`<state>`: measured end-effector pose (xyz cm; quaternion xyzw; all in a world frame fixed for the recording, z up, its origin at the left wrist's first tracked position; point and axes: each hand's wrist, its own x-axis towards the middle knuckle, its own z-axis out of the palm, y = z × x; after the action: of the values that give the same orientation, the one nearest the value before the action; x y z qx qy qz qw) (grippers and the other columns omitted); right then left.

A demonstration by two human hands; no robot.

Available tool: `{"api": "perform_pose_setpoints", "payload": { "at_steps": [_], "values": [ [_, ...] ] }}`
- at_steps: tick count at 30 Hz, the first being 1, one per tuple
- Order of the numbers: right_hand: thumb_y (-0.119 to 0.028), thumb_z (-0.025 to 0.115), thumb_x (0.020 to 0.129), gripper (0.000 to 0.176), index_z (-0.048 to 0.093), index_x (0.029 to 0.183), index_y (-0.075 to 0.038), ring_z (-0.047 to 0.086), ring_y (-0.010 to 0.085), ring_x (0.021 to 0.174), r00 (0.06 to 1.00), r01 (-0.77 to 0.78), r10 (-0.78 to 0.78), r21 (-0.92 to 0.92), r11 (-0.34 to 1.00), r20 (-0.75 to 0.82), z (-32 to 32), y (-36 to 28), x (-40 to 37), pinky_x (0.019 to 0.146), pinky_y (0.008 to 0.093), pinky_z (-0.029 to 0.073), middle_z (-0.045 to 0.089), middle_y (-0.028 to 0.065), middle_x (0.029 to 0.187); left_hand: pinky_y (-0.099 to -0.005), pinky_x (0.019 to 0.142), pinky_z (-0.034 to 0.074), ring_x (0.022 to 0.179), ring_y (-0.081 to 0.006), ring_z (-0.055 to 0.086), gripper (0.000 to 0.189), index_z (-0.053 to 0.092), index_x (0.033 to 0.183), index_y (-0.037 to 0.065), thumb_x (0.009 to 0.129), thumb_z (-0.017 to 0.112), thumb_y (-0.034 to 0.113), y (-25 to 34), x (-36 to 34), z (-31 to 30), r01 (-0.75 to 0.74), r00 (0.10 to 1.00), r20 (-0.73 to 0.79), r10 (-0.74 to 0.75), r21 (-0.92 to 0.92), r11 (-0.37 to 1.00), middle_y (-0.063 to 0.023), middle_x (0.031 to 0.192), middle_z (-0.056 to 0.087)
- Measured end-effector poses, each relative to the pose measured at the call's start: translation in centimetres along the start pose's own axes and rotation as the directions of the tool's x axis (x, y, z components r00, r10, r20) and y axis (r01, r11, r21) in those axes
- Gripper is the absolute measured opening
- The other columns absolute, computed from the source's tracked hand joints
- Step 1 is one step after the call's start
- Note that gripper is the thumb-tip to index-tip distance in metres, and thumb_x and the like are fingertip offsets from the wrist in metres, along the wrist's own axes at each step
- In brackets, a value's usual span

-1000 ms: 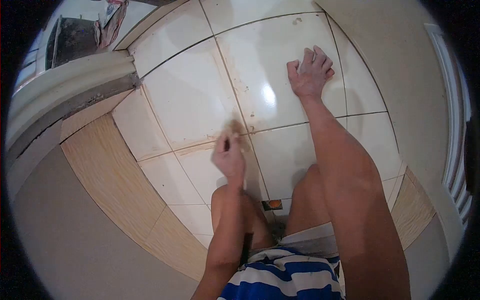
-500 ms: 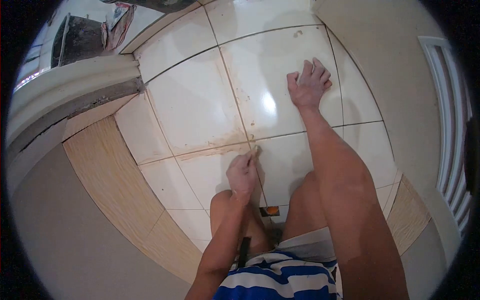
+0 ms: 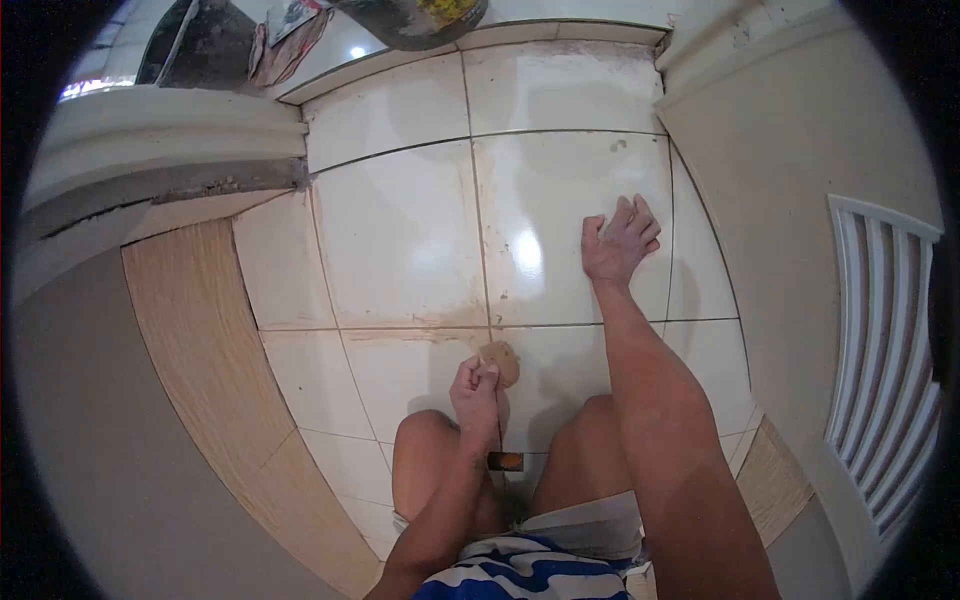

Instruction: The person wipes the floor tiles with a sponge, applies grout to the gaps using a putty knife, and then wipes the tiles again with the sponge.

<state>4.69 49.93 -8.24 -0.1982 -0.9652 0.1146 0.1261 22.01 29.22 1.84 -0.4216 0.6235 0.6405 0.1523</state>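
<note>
My left hand (image 3: 474, 392) is closed with thumb and fingers pinching a small flat tan piece (image 3: 500, 363). Its broad face shows, coloured like the brown smears nearby. It overlaps the floor just below a crossing of tile joints (image 3: 489, 326). The joint to the left of the crossing is filled brown, with residue spread along it; the one to the right looks dark. My right hand (image 3: 622, 240) props on a glossy cream tile (image 3: 550, 200) to the right, its fingers bent and apart, holding nothing.
Between my knees lies a small black-and-orange object (image 3: 506, 461). A dark bucket (image 3: 420, 22) stands beyond the raised threshold, with a crumpled bag (image 3: 285, 45) to its left. A door with white louvres (image 3: 880, 350) is on the right; wood-look tiles (image 3: 200, 330) edge the left.
My left hand has drawn back from the joint crossing and turned the tan piece so its flat face shows. The view has tilted up, bringing the bucket into sight. My right hand stays propped.
</note>
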Motion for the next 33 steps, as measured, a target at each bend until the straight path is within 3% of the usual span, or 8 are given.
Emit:
{"api": "perform_pose_setpoints", "payload": {
  "at_steps": [5, 11, 15, 18, 20, 26, 30, 33],
  "values": [
    [-0.023, 0.06, 0.076, 0.047, 0.051, 0.118, -0.005, 0.039, 0.0359, 0.113, 1.0, 0.01, -0.01, -0.01, 1.0, 0.007, 0.1, 0.1, 0.0, 0.086, 0.0518, 0.034, 0.041, 0.0164, 0.132, -0.022, 0.072, 0.045, 0.079, -0.0062, 0.055, 0.02, 0.062, 0.109, -0.003, 0.091, 0.061, 0.006, 1.6, 2.6, -2.0, -0.104, 0.987, -0.11, 0.113, 0.084, 0.991, -0.0015, 0.088, 0.064],
    [-0.03, 0.056, 0.08, 0.046, 0.054, 0.118, -0.005, 0.037, 0.0365, 0.116, 1.0, -0.007, 0.007, -0.042, 0.999, 0.005, 0.7, 0.5, -0.2, 0.091, 0.0524, 0.032, 0.042, 0.015, 0.132, -0.0336, 0.073, 0.049, 0.079, -0.0225, 0.061, 0.018, 0.067, 0.103, -0.001, 0.09, 0.061, 0.011, 10.0, 11.1, 0.7, -0.7, 0.652, 0.143, 0.745, 0.492, 0.518, -0.0111, 0.084, 0.066],
    [-0.029, 0.055, 0.079, 0.047, 0.054, 0.119, -0.004, 0.037, 0.036, 0.115, 1.0, 0.011, -0.011, -0.021, 1.0, 0.001, 0.4, 0.4, -0.2, 0.09, 0.0519, 0.032, 0.041, 0.0154, 0.133, -0.0412, 0.078, 0.049, 0.085, -0.0335, 0.061, 0.022, 0.068, 0.097, 0.004, 0.077, 0.06, 0.0, 14.0, 17.0, 5.6, -0.874, 0.368, 0.522, 0.77, 0.476, 0.095, -0.0121, 0.093, 0.067],
    [-0.029, 0.055, 0.079, 0.048, 0.053, 0.12, -0.003, 0.036, 0.0353, 0.116, 1.0, 0.004, -0.003, -0.046, 0.999, 0.024, 0.4, 0.1, 0.0, 0.089, 0.0515, 0.032, 0.04, 0.0159, 0.134, -0.0412, 0.078, 0.049, 0.085, -0.0313, 0.061, 0.027, 0.069, 0.095, 0.008, 0.072, 0.059, -0.001, 11.6, 14.4, 5.6, -0.9, 0.396, 0.656, 0.643, 0.417, 0.129, -0.0101, 0.092, 0.068],
    [-0.03, 0.054, 0.08, 0.049, 0.054, 0.12, -0.003, 0.036, 0.035, 0.117, 0.999, -0.013, 0.016, -0.058, 0.998, 0.044, 0.3, 0.0, -0.1, 0.091, 0.0517, 0.032, 0.04, 0.0159, 0.135, -0.0429, 0.075, 0.048, 0.075, -0.031, 0.057, 0.028, 0.067, 0.104, 0.009, 0.078, 0.06, 0.005, 6.4, 12.8, 2.7, -0.963, 0.242, 0.718, 0.653, 0.262, 0.069, -0.0095, 0.076, 0.06],
    [-0.032, 0.053, 0.082, 0.052, 0.055, 0.124, -0.003, 0.036, 0.0332, 0.119, 0.998, -0.024, 0.033, -0.147, 0.989, 0.057, 0.1, -0.1, -0.3, 0.094, 0.0515, 0.031, 0.041, 0.0112, 0.135, -0.0408, 0.084, 0.05, 0.088, -0.0307, 0.063, 0.032, 0.067, 0.107, 0.01, 0.077, 0.06, 0.003, 5.5, 8.0, -4.0, -0.935, 0.353, 0.799, 0.487, 0.309, 0.172, -0.0094, 0.094, 0.068],
    [-0.03, 0.056, 0.081, 0.05, 0.055, 0.122, -0.003, 0.037, 0.033, 0.117, 0.999, -0.01, 0.015, -0.135, 0.991, 0.038, -0.3, -0.4, 0.0, 0.092, 0.0497, 0.033, 0.043, 0.0122, 0.133, -0.0377, 0.084, 0.051, 0.091, -0.0281, 0.064, 0.024, 0.068, 0.104, 0.01, 0.085, 0.056, 0.001, 6.5, 7.5, -7.7, -0.738, 0.652, 0.393, 0.649, 0.524, 0.424, -0.0097, 0.096, 0.068],
    [-0.029, 0.057, 0.08, 0.048, 0.055, 0.121, -0.003, 0.038, 0.0333, 0.116, 1.0, 0.002, 0.0, -0.106, 0.994, 0.017, 0.0, -0.1, -0.1, 0.092, 0.049, 0.033, 0.042, 0.0134, 0.134, -0.0282, 0.074, 0.05, 0.079, -0.0141, 0.063, 0.02, 0.067, 0.109, 0.005, 0.093, 0.058, 0.014, 8.8, 8.8, -13.5, -0.23, 0.862, -0.225, 0.454, 0.625, 0.746, -0.0109, 0.089, 0.069]
  ]
}}
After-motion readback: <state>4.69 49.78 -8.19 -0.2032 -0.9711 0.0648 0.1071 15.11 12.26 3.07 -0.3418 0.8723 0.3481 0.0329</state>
